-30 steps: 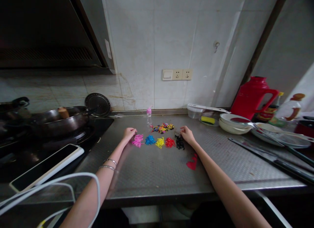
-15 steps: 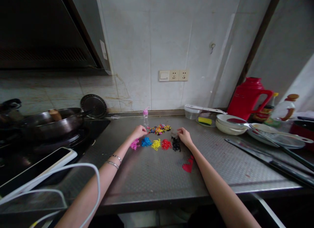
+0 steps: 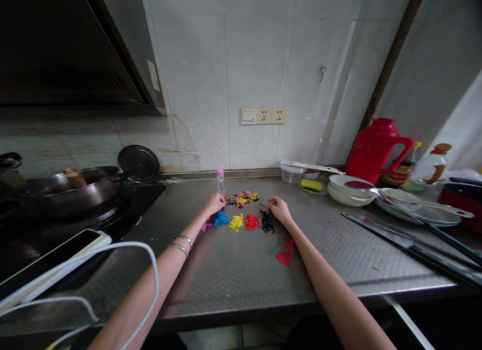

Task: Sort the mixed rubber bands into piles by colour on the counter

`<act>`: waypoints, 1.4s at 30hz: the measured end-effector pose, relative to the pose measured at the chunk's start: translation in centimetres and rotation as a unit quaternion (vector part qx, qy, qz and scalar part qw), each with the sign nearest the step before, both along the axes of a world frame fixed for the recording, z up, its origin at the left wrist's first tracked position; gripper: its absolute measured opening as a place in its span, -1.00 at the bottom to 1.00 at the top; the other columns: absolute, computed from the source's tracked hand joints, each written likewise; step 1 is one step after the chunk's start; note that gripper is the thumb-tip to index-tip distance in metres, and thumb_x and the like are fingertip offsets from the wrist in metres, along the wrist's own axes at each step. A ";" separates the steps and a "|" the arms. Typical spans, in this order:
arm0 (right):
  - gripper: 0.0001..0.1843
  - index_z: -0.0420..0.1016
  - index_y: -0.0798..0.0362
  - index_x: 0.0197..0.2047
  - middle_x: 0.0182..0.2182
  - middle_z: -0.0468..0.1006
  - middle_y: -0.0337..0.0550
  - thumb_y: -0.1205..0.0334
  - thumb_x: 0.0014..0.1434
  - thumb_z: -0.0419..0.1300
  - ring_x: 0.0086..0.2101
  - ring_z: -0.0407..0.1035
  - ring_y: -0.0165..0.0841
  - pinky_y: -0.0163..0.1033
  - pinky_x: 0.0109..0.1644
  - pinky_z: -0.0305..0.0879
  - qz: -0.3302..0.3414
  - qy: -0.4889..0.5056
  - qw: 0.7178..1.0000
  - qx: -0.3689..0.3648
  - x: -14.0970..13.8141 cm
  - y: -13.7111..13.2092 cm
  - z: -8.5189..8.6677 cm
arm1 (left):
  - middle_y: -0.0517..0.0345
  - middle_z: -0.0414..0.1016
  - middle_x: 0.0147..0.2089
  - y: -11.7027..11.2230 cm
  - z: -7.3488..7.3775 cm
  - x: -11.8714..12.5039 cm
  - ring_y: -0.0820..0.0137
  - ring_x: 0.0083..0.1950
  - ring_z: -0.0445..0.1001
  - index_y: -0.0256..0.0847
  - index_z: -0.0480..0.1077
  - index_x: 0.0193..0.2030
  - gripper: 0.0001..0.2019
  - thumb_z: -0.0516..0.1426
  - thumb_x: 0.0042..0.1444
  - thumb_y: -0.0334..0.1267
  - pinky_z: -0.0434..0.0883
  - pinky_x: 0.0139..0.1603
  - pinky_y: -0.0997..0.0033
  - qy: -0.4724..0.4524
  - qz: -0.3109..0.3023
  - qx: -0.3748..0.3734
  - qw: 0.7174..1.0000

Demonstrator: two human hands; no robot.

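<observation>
My left hand point(image 3: 215, 203) is at the left end of a mixed heap of small coloured rubber bands point(image 3: 243, 199), its fingers pinched together; anything between them is too small to make out. Its wrist partly covers a pink pile point(image 3: 205, 226). To the right follow piles of blue bands point(image 3: 221, 218), yellow bands point(image 3: 236, 222), red bands point(image 3: 252, 222) and black bands point(image 3: 267, 222). My right hand point(image 3: 279, 209) rests just beside the black pile, thumb and fingers closed together. Whatever it may hold is hidden.
A pink-capped bottle point(image 3: 220, 179) stands behind the heap. Red cut-out shapes point(image 3: 284, 256) lie near my right forearm. Bowls point(image 3: 350, 194), a sponge point(image 3: 312, 185), a long knife-like blade point(image 3: 376, 229) and a red thermos point(image 3: 376, 151) are at right. A pan point(image 3: 75, 189) and a white cable point(image 3: 152, 269) are at left.
My left hand has moved slightly right toward the mixed heap, and its wrist covers more of the pink pile. My right hand stays beside the black pile. The view has shifted slightly.
</observation>
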State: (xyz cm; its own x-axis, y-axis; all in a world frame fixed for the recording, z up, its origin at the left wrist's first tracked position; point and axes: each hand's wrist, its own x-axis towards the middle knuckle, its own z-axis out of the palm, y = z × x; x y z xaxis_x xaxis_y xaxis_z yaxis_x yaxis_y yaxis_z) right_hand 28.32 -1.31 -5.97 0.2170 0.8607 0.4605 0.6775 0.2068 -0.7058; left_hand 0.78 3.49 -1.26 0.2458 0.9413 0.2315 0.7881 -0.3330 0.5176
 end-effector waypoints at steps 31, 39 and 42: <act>-0.75 0.46 0.11 -0.40 -0.49 0.50 -0.15 0.39 -0.12 -0.02 -0.44 0.34 -0.41 -0.37 -0.33 0.22 0.015 -0.027 0.999 -0.009 0.0 -0.1 -0.1 | 0.04 0.49 -0.47 -0.5 -0.5 -7.7 0.38 -0.42 0.40 -0.31 0.47 -0.48 -0.82 0.12 -0.14 -0.23 0.27 -0.37 0.47 -0.179 0.042 0.004 0.983; -0.74 0.48 0.10 -0.41 -0.45 0.51 -0.15 0.40 -0.09 -0.03 -0.40 0.35 -0.40 -0.37 -0.30 0.21 0.019 -0.050 0.998 -0.013 0.0 0.0 -0.3 | 0.17 0.38 -0.58 -1.2 -0.8 -8.9 0.58 -0.68 0.15 -0.31 0.44 -0.42 -0.71 0.10 -0.18 -0.11 -0.02 -0.69 0.57 -0.248 0.138 -0.062 0.957; -0.73 0.48 0.10 -0.42 -0.46 0.51 -0.15 0.40 -0.09 -0.03 -0.42 0.35 -0.40 -0.37 -0.30 0.22 0.023 -0.051 0.998 -0.017 0.0 0.0 -0.3 | 0.20 0.35 -0.56 -1.5 -0.8 -9.2 0.63 -0.70 0.09 -0.31 0.42 -0.38 -0.70 0.10 -0.20 -0.12 -0.09 -0.71 0.61 -0.294 0.154 -0.098 0.938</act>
